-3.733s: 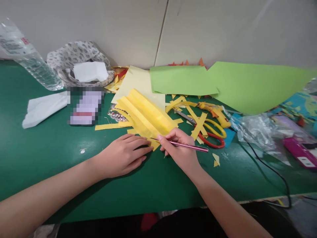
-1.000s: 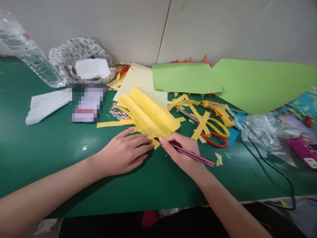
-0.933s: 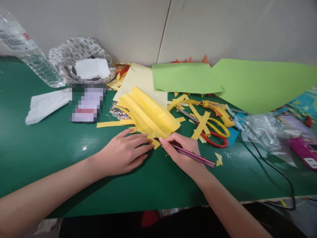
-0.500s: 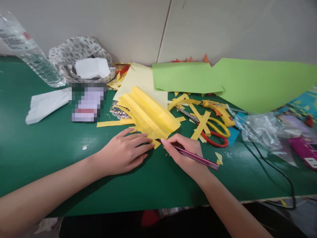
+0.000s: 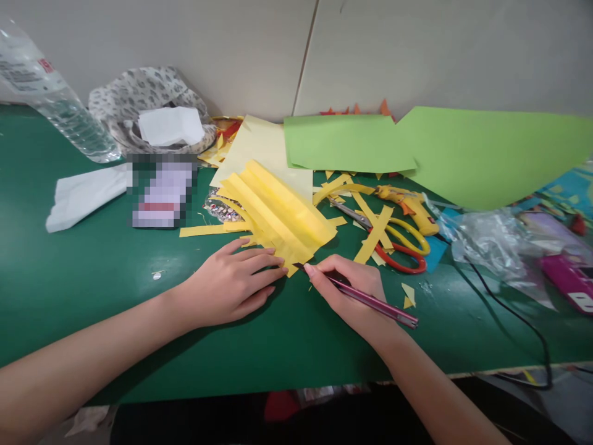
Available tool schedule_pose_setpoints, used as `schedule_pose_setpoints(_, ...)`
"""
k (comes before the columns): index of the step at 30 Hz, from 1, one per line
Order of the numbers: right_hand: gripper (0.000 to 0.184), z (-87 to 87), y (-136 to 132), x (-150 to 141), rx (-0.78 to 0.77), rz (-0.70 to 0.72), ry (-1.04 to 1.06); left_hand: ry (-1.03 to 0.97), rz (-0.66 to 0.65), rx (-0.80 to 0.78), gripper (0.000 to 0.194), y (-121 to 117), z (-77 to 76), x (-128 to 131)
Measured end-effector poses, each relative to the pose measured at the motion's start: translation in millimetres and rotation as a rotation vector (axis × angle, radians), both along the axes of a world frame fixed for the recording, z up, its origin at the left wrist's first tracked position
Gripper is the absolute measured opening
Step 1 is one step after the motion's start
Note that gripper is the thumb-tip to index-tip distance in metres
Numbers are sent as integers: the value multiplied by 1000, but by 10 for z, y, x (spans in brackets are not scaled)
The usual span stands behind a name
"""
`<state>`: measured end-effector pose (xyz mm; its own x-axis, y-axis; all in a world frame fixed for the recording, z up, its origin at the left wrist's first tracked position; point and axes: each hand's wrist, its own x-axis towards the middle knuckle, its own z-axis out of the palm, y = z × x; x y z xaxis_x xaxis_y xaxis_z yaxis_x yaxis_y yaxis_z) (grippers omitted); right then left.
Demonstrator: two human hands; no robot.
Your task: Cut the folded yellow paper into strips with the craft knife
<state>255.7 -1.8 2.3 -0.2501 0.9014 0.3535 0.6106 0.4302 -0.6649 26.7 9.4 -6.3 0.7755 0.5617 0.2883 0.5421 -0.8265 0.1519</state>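
Note:
A folded piece of yellow paper (image 5: 282,213) lies at a slant on the green table, its creases running lengthwise. Flat at its near edge rests my left hand (image 5: 234,281), fingers stretched out and their tips on the paper. My right hand (image 5: 349,290) is closed around a slim purple craft knife (image 5: 370,300), gripped like a pen. The dark blade points left at the paper's near corner, close to my left fingertips. Whether the blade touches the paper I cannot tell. Yellow paper strips (image 5: 208,230) lie beside and under the folded piece.
Right of the paper are red-and-yellow-handled scissors (image 5: 401,247), a yellow glue gun (image 5: 410,207) with a black cord, and crumpled clear plastic (image 5: 491,241). Green paper sheets (image 5: 486,154) lean at the wall. Leftward are a phone (image 5: 162,194), a patterned cloth bag (image 5: 143,93) and a bottle (image 5: 60,105).
My right hand with the craft knife has shifted slightly right, and more of the blade shows near the paper's corner. My left hand stays put on the paper.

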Motion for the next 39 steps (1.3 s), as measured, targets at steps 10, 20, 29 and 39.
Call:
schedule_pose_setpoints(10, 27, 33, -49, 32, -36, -5, -38, 12, 11, -11, 31, -3, -9, 0)
schedule_pose_setpoints(20, 26, 9, -59, 73, -10, 42, -44, 12, 13, -15, 31, -3, -12, -4)
schedule_pose_setpoints(29, 29, 47, -105, 80, 4, 14, -33, 14, 10, -7, 31, -2, 7, 2)
schedule_pose_setpoints(39, 40, -81, -108, 194, 150, 96, 64, 56, -13, 16, 33, -5, 10, 10)
